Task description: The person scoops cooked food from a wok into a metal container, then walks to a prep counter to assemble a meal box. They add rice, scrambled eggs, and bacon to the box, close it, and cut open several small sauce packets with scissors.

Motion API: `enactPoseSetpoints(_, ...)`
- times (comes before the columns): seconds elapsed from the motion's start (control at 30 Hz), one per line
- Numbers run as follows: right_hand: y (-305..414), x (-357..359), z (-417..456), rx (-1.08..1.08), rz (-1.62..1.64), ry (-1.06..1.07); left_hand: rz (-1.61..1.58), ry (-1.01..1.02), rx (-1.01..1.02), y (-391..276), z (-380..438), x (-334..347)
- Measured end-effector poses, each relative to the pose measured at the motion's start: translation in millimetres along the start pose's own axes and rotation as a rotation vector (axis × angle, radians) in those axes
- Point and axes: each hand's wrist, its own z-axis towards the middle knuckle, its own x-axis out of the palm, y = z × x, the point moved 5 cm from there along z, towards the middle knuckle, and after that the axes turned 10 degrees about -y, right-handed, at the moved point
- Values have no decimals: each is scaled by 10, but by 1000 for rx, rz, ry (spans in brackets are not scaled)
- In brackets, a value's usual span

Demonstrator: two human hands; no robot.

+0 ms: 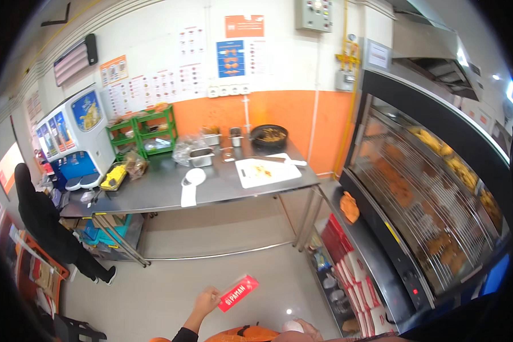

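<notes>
My left hand [207, 298] pinches one end of a flat red paper packet [238, 293] with white lettering, held out above the tiled floor. Low in the picture, close to my orange apron [243, 333], my right hand [309, 328] is curled around a pale rounded item [292, 326]. That item is partly cut off and too blurred to name. Both hands are well short of the steel worktable [162, 188]. On the table lie a white cutting board [248, 177] with food bits, a white-handled knife [297, 163] and a small white round dish [195, 175].
A glass-fronted food warmer [419, 205] with fried pieces stands at right, red-and-white packets [361, 295] below it. A black pan [269, 136], steel containers [201, 157], green racks [156, 130] and a drink dispenser [77, 137] line the table. A person in black [47, 218] stands at left.
</notes>
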Motion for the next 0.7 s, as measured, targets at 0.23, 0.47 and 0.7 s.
enactPoseSetpoints(0.23,521,1584,1209,232,-293,163,214,-642,2,184,1589,-1305)
enactPoseSetpoints(0.47,1339,2725,2394,338,-493,235,447,-1009,181,395,3156,-2019)
enactPoseSetpoints(0.7,1937,4400,3403,221,-783,398,705,-838,80,1587,4337,-1980)
